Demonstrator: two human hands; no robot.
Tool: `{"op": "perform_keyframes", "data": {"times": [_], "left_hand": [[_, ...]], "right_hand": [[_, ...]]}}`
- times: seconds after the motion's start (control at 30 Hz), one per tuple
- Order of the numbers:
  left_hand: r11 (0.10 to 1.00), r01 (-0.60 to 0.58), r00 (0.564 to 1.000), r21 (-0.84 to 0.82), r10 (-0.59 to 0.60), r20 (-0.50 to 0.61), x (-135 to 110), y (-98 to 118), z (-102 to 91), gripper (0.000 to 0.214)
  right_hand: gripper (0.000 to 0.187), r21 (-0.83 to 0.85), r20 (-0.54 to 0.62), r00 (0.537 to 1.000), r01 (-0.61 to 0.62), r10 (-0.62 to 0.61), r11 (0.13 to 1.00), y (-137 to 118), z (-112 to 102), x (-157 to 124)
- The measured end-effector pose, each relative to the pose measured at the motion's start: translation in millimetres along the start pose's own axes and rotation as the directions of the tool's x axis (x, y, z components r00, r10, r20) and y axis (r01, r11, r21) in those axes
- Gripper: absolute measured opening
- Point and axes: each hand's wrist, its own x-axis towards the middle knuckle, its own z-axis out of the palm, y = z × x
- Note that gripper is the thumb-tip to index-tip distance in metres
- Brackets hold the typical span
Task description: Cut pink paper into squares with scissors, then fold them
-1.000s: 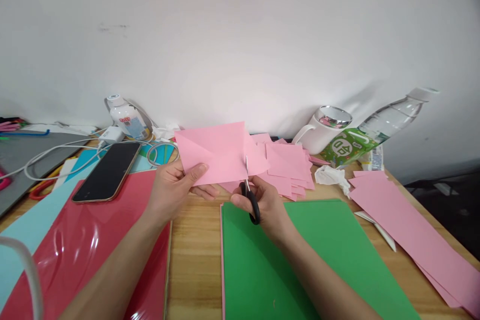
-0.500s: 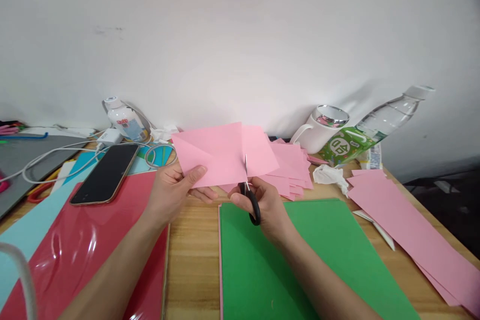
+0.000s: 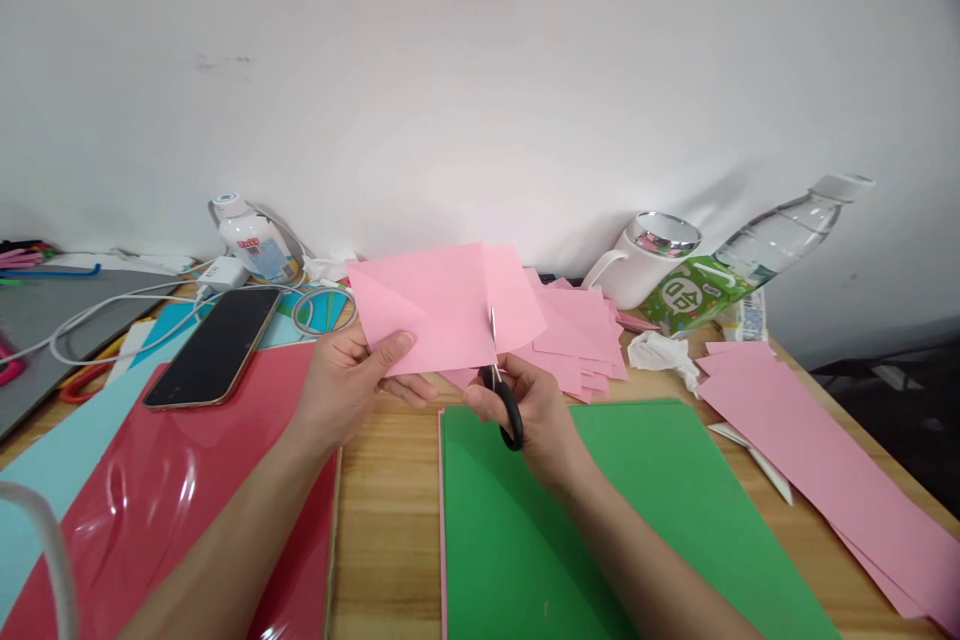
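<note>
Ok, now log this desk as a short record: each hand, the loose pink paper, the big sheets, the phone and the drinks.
Left hand: holds a pink sheet, thumb on top
Right hand: holds black-handled scissors, blades at the sheet's lower edge
Loose pink paper: overlapping pieces behind the hands; long strips at right
Big sheets: green sheet under the right forearm; glossy red pack at left
Phone: screen dark, partly on the red pack
Drinks: white mug, clear bottle, white bottle

Pink flap (image 3: 516,295) right of the scissors (image 3: 511,413) higher and broader than a second ago
</note>
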Motion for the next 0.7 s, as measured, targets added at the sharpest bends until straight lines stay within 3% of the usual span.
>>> {"op": "perform_keyframes", "data": {"times": [0.23, 0.4, 0.7], "left_hand": [[1.0, 0.009, 1.0, -0.001, -0.009, -0.003, -0.8, 1.6, 0.5, 0.023], [0.999, 0.028, 1.0, -0.024, -0.028, -0.003, -0.9, 3.8, 1.2, 0.021], [0.994, 0.091, 0.992, -0.057, -0.086, 0.088, 1.1, 3.3, -4.0, 0.022]], "right_hand": [[0.037, -0.018, -0.023, 0.999, -0.038, 0.037, 0.999, -4.6, 1.3, 0.0], [0.038, 0.041, 0.033, 0.999, -0.015, 0.014, 0.999, -2.9, 0.1, -0.6], [0.034, 0.01, 0.042, 0.999, -0.014, 0.014, 1.0, -1.4, -0.2, -0.9]]}}
